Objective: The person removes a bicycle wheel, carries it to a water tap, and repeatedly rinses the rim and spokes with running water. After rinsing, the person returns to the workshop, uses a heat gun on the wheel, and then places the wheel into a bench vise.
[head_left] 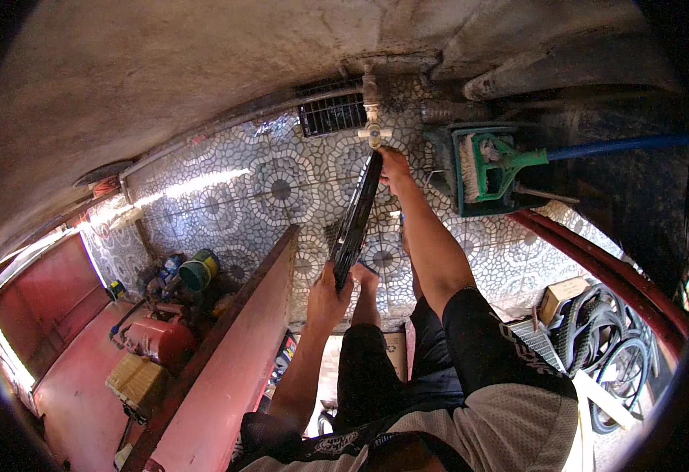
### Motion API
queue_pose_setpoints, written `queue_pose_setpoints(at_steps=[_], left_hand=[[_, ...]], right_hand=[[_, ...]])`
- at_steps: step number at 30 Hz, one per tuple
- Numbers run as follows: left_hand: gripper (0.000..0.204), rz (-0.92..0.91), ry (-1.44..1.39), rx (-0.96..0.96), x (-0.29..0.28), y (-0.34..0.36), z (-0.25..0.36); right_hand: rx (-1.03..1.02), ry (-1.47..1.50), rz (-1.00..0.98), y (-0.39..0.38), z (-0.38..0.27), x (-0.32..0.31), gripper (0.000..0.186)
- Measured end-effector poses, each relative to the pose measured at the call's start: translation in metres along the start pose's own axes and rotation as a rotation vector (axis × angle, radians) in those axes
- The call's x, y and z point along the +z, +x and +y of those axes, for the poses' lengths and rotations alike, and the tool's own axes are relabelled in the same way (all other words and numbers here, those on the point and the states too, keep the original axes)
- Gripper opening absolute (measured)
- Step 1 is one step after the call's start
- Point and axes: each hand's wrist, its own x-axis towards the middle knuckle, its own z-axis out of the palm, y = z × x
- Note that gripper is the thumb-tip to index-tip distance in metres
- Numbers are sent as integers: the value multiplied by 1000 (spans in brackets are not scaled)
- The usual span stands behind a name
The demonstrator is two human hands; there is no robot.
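Observation:
Between my two hands is a long, dark black object [352, 224], seen nearly edge-on, with a slatted or ribbed side; its exact kind I cannot tell. My left hand [330, 297] grips its near end, thumb along the edge. Around its far end close the fingers of my right hand [394, 167], right beside a pale tap [374, 134] on a wall pipe. That far end reaches just under the tap's spout. Whether water runs I cannot make out. My bare foot shows behind the near end.
Mosaic-patterned tiles [281, 187] cover the floor. A dark floor grate [332, 114] lies left of the tap. To the right are a green dustpan [470, 200] and a green broom [509, 161]. A pink partition [242, 338] stands left; bicycle tyres [608, 338] are piled at right.

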Motion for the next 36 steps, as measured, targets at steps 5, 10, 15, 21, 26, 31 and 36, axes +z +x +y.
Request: queue_pose_setpoints(at_steps=[5, 10, 15, 21, 26, 31, 36], left_hand=[[49, -97, 72, -155, 5, 33, 29], [45, -42, 63, -142, 23, 72, 35], [54, -92, 126, -204, 32, 104, 43], [60, -90, 148, -213, 31, 94, 40], [43, -83, 140, -103, 41, 65, 34], [43, -20, 111, -95, 41, 66, 11], [44, -99, 138, -130, 41, 59, 21]], right_hand=[[39, 57, -62, -21, -8, 7, 60], [56, 66, -67, -56, -6, 13, 55], [-93, -176, -11, -77, 28, 23, 59], [-201, -184, 39, -65, 35, 15, 87], [-37, -307, 174, 3, 36, -16, 93], [-155, -202, -9, -50, 63, 10, 83], [-138, 80, 25, -79, 57, 1, 62]])
